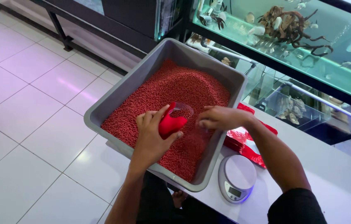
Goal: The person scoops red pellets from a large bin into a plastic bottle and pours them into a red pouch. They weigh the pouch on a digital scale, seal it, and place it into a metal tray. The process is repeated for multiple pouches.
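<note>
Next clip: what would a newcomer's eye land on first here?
The big grey tub heaped with small red pellets fills the middle, resting on the white table's left end. Over the pellets, the left hand grips a red scoop while the right hand holds a clear bag beside it. A round digital scale sits right of the tub, with fish tanks behind.

Bright even light, purple glare on floor tiles (65, 85), sharp focus
</note>
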